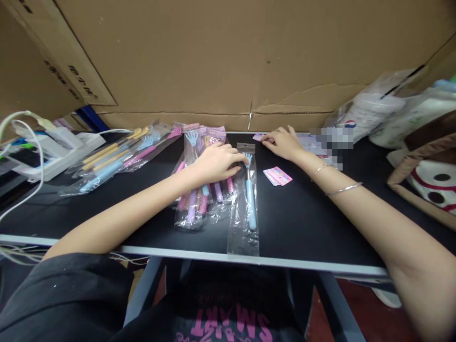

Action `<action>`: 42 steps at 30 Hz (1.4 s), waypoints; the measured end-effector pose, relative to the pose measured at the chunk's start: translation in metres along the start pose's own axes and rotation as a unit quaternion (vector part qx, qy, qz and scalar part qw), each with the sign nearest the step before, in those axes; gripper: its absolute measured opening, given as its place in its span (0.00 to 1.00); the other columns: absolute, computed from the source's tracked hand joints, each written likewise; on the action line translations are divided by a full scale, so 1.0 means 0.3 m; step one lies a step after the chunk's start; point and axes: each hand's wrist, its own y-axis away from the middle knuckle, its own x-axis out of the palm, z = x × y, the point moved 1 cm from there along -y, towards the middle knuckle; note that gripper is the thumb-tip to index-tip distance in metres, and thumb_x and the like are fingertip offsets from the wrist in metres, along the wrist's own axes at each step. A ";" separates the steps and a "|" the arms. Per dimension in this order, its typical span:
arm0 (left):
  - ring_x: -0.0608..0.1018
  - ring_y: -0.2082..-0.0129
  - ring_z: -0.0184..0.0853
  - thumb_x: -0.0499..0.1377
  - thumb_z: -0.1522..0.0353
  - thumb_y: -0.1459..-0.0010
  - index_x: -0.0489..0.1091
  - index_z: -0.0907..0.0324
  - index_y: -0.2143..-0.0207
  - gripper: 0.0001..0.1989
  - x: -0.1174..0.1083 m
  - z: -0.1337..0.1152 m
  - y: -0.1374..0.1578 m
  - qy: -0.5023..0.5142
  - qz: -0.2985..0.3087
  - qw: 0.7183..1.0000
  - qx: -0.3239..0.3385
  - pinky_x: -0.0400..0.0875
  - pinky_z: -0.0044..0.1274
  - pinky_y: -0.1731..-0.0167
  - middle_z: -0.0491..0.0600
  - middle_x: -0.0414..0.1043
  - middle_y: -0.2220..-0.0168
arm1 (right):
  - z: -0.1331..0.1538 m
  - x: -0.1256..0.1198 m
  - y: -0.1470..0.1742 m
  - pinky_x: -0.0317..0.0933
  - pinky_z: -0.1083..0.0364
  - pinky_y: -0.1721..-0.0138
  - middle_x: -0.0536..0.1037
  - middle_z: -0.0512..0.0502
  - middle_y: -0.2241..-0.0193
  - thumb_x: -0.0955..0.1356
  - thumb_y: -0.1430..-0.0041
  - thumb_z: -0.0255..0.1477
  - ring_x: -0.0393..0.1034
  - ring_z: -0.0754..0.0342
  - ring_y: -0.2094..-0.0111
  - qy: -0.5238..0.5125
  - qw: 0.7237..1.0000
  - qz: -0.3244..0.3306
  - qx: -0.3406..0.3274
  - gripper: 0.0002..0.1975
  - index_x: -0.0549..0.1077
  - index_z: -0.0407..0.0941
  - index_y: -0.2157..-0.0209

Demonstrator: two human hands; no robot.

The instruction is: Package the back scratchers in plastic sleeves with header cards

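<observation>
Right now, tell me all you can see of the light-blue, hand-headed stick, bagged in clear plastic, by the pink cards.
The light-blue, hand-headed stick has splayed prongs, a thin, silvery shaft and a long, rounded handle that looks like plastic. It lies straight inside a longer clear plastic bag on the black tabletop, head towards the brown cardboard wall, handle towards the near edge. The left hand has its fingers at the head; whether they touch the bag is unclear.

the sleeve (236, 235) is glossy plastic, the tabletop (302, 223) smooth.
</observation>
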 end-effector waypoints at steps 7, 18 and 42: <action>0.79 0.53 0.38 0.55 0.67 0.34 0.76 0.52 0.48 0.15 0.003 -0.016 0.000 -0.005 -0.006 1.000 0.005 0.66 0.29 0.49 0.50 0.81 0.54 | 0.004 -0.013 0.013 0.47 0.32 0.39 0.82 0.39 0.53 0.61 0.32 0.40 0.65 0.37 0.43 0.040 0.999 -0.008 0.018 0.20 0.80 0.48 0.50; 0.80 0.56 0.38 0.52 0.67 0.34 0.77 0.50 0.49 0.17 -0.021 -0.047 -0.013 -0.030 0.016 0.999 -0.031 0.70 0.28 0.54 0.52 0.81 0.59 | 0.060 -0.051 0.031 0.55 0.44 0.51 0.82 0.34 0.59 0.56 0.29 0.34 0.72 0.41 0.54 0.111 0.994 -0.016 0.008 0.22 0.79 0.43 0.53; 0.77 0.47 0.44 0.55 0.59 0.35 0.68 0.54 0.39 0.24 0.055 0.121 -0.239 0.046 0.088 0.989 -0.110 0.70 0.31 0.50 0.54 0.74 0.41 | 0.110 -0.011 0.037 0.68 0.49 0.60 0.80 0.46 0.74 0.56 0.30 0.42 0.78 0.46 0.67 -0.238 0.954 -0.139 0.118 0.21 0.75 0.47 0.57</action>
